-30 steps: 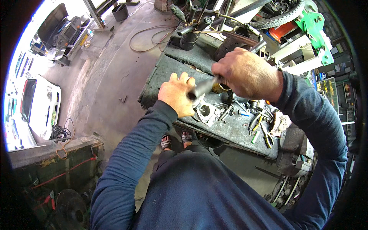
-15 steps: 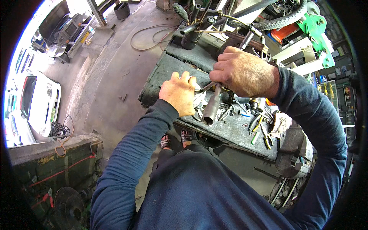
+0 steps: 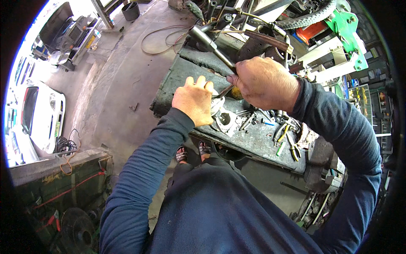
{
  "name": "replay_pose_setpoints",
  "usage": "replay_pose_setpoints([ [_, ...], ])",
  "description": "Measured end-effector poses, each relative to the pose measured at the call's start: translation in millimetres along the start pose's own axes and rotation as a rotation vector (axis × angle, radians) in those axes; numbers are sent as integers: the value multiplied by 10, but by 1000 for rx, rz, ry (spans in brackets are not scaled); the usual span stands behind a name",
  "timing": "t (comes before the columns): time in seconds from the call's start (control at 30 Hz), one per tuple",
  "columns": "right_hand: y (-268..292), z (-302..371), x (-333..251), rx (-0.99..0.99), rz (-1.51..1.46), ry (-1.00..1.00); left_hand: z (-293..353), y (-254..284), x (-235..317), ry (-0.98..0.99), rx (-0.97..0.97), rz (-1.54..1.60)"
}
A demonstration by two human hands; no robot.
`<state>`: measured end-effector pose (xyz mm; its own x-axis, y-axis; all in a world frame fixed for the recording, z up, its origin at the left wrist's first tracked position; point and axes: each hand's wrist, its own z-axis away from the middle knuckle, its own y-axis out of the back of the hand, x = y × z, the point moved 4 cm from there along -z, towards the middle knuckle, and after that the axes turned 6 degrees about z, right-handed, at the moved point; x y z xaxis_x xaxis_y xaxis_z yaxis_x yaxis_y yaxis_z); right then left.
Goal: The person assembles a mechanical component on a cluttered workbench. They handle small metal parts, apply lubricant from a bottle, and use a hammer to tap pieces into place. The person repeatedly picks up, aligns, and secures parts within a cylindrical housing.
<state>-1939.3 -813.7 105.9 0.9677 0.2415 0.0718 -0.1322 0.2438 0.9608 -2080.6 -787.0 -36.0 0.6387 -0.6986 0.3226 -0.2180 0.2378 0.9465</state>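
Note:
My right hand point(image 3: 266, 82) is closed round a socket wrench point(image 3: 205, 39), whose thick, hollow-looking steel end points up and left over the bench. Lower and to the left, my left hand point(image 3: 192, 99) has its fingers curled over a silver metal casting point(image 3: 225, 121) with a round hole, near the bench's front edge. My palm hides much of that casting. Between the two hands a narrow metal piece point(image 3: 226, 90) shows, its kind unclear. Beneath my right hand a bit of something yellow point(image 3: 237, 92) peeks out.
Pliers point(image 3: 292, 148) and several small tools lie on the dark workbench point(image 3: 258, 142), with a rag point(image 3: 308, 136) beside them. A vise point(image 3: 323, 165) stands at the right end. Behind are a black tool holder point(image 3: 207, 42), a tyre point(image 3: 311, 21) and a green metal bracket point(image 3: 349, 36).
My right hand has turned the socket wrench, so its thick end swung from pointing down toward me to pointing up and left. More of the casting is uncovered. My left hand has barely moved.

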Motion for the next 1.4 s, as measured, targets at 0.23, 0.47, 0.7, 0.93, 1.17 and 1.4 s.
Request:
replay_pose_setpoints([
  [0.23, 134, 67, 113, 112, 185, 220, -48, -34, -3, 47, -134, 49],
  [0.47, -8, 22, 106, 127, 269, 566, -13, -40, -8, -60, 34, -23],
  [0.7, 56, -79, 115, 194, 437, 886, -1, 4, 9, -39, 51, -9],
  [0.93, 98, -222, 190, 105, 223, 846, 13, 13, 39, -11, 18, -44],
  [1.17, 70, 66, 35, 371, 495, 1114, 57, 11, 16, -68, 156, 21],
  [1.4, 20, 86, 287, 539, 493, 1099, -8, 38, 48, 10, -3, -21],
])
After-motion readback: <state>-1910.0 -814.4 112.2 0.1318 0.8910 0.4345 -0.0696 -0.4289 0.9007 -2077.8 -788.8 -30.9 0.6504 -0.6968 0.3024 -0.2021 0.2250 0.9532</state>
